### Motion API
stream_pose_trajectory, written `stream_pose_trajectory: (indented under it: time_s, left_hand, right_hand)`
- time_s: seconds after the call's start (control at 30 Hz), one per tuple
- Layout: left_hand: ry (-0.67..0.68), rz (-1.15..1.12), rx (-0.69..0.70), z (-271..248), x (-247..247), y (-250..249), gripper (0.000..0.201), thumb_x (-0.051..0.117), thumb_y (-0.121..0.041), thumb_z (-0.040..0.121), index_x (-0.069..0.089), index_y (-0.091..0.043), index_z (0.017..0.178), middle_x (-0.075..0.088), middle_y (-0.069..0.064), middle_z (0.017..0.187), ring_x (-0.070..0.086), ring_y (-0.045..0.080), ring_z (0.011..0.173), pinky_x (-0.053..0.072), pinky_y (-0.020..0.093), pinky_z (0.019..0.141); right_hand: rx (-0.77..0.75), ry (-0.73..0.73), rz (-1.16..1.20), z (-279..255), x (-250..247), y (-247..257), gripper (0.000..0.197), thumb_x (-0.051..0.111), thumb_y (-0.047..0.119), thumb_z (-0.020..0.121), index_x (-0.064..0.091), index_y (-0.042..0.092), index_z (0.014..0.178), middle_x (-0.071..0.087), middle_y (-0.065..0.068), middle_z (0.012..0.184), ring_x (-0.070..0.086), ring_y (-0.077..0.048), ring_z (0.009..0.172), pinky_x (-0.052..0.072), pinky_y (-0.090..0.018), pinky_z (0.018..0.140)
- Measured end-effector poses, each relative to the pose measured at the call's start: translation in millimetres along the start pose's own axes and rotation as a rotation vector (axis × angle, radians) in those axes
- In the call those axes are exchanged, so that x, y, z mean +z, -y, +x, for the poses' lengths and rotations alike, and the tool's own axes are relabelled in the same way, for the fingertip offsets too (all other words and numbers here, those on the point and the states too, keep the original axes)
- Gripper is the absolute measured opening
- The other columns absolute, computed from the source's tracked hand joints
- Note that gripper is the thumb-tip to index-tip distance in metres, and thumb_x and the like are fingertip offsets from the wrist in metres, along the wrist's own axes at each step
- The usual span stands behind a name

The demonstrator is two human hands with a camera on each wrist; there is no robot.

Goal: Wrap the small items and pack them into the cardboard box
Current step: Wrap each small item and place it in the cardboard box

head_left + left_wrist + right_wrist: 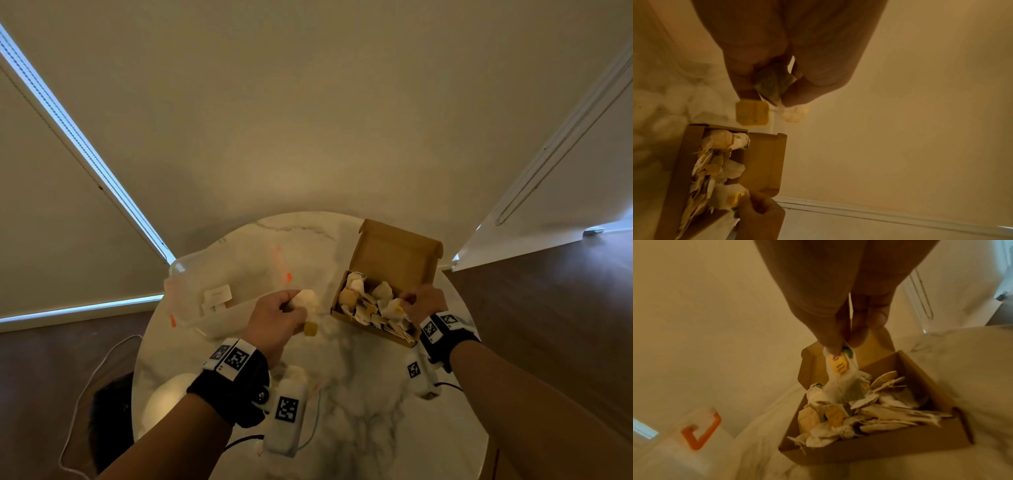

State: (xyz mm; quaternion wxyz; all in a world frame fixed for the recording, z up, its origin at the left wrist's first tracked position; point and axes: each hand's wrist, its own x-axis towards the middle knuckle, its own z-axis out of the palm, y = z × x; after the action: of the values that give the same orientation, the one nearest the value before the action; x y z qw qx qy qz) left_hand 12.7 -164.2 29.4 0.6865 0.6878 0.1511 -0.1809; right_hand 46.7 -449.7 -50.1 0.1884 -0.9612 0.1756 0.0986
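Observation:
An open cardboard box [397, 253] sits at the right of the round marble table [359, 394], filled with several wrapped tea bags [869, 415]. My left hand [291, 306] is left of the box and pinches a tea bag [772, 86]; its yellow tag [310, 329] dangles below on a string. My right hand [409, 301] is at the box's near right corner. It pinches the top of another tea bag [840, 382] with a yellow tag [839, 365], which hangs into the box [879, 449].
A clear plastic container [219, 298] with orange clips [702, 431] stands on the table's left side, close to my left hand. A white rounded object [164, 401] and a cable lie beyond the table's left edge. Wood floor surrounds the table.

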Motion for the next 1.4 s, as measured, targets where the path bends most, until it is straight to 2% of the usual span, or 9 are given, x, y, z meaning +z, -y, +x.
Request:
stream_pose_trajectory:
  time_s: [0.17, 0.33, 0.47, 0.57, 0.67, 0.73, 0.97, 1.13, 1.4]
  left_hand:
    - [-0.034, -0.075, 0.018, 5, -7, 5, 0.014, 0.063, 0.005, 0.087, 0.068, -0.002, 0.098, 0.066, 0.018, 0.102, 0.063, 0.022, 0.08, 0.06, 0.034, 0.077]
    - [-0.037, -0.076, 0.051, 5, -12, 8, 0.011, 0.065, 0.002, 0.086, 0.068, 0.001, 0.097, 0.068, 0.016, 0.09, 0.066, 0.023, 0.075, 0.06, 0.038, 0.078]
    - [-0.069, -0.006, 0.098, 7, -11, 4, 0.006, 0.068, -0.007, 0.086, 0.073, -0.009, 0.088, 0.07, 0.018, 0.092, 0.068, 0.024, 0.08, 0.059, 0.042, 0.08]
    - [-0.029, 0.112, 0.191, 6, -6, -4, 0.014, 0.068, -0.018, 0.087, 0.076, -0.021, 0.076, 0.074, 0.009, 0.087, 0.068, 0.022, 0.086, 0.058, 0.038, 0.082]
    - [0.009, 0.234, 0.315, -2, 2, -18, 0.02, 0.067, -0.014, 0.088, 0.074, -0.027, 0.074, 0.074, -0.004, 0.079, 0.067, 0.003, 0.079, 0.053, 0.017, 0.076]
    - [0.027, 0.238, 0.368, -7, 8, -28, 0.017, 0.068, -0.011, 0.087, 0.074, -0.024, 0.078, 0.075, -0.002, 0.08, 0.07, 0.007, 0.081, 0.054, 0.02, 0.077]
    - [0.026, 0.215, 0.443, -20, 12, -43, 0.018, 0.074, -0.006, 0.08, 0.067, -0.022, 0.078, 0.074, -0.001, 0.074, 0.069, 0.011, 0.071, 0.055, 0.028, 0.069]
    - [0.018, 0.284, 0.58, -26, 7, -49, 0.024, 0.076, -0.002, 0.078, 0.058, -0.018, 0.073, 0.068, 0.003, 0.076, 0.067, 0.015, 0.071, 0.055, 0.027, 0.066]
    - [-0.044, 0.4, 0.652, -32, 7, -52, 0.029, 0.076, -0.011, 0.08, 0.069, -0.039, 0.083, 0.067, -0.026, 0.08, 0.067, -0.002, 0.07, 0.052, 0.015, 0.067]
  right_hand:
    - [-0.066, 0.0, -0.005, 31, 7, 25, 0.021, 0.054, 0.018, 0.093, 0.07, 0.018, 0.107, 0.065, -0.006, 0.112, 0.058, -0.023, 0.101, 0.039, -0.024, 0.075]
    - [-0.101, 0.147, -0.005, 44, 12, 28, 0.027, 0.06, 0.03, 0.09, 0.066, 0.02, 0.115, 0.061, -0.003, 0.119, 0.056, -0.022, 0.108, 0.046, -0.031, 0.091]
    - [-0.108, 0.026, 0.165, 27, 1, 29, 0.024, 0.056, 0.027, 0.094, 0.067, 0.015, 0.111, 0.065, -0.005, 0.115, 0.058, -0.022, 0.104, 0.046, -0.033, 0.09]
    - [-0.276, -0.054, 0.37, -8, -15, 50, 0.018, 0.057, 0.017, 0.093, 0.07, 0.022, 0.105, 0.069, 0.006, 0.102, 0.061, -0.013, 0.095, 0.048, -0.025, 0.084]
    - [-0.477, 0.076, 0.544, -51, -28, 79, 0.027, 0.061, 0.016, 0.089, 0.068, 0.029, 0.112, 0.066, 0.015, 0.108, 0.064, -0.004, 0.093, 0.051, -0.017, 0.081]
    - [-0.558, 0.132, 0.594, -70, -32, 92, 0.029, 0.064, 0.026, 0.086, 0.068, 0.028, 0.114, 0.068, 0.012, 0.109, 0.066, -0.006, 0.092, 0.054, -0.022, 0.08]
    - [-0.469, 0.137, 0.859, -104, -54, 100, 0.005, 0.067, 0.009, 0.087, 0.07, 0.006, 0.084, 0.073, -0.01, 0.081, 0.067, -0.019, 0.069, 0.055, -0.03, 0.065]
    - [-0.406, 0.162, 1.021, -117, -77, 104, 0.011, 0.061, 0.002, 0.09, 0.063, -0.006, 0.085, 0.069, -0.012, 0.068, 0.062, -0.019, 0.059, 0.052, -0.029, 0.06]
    - [-0.354, 0.189, 1.147, -139, -106, 119, 0.012, 0.058, 0.005, 0.093, 0.059, -0.007, 0.091, 0.063, -0.011, 0.058, 0.058, -0.026, 0.049, 0.047, -0.031, 0.048]
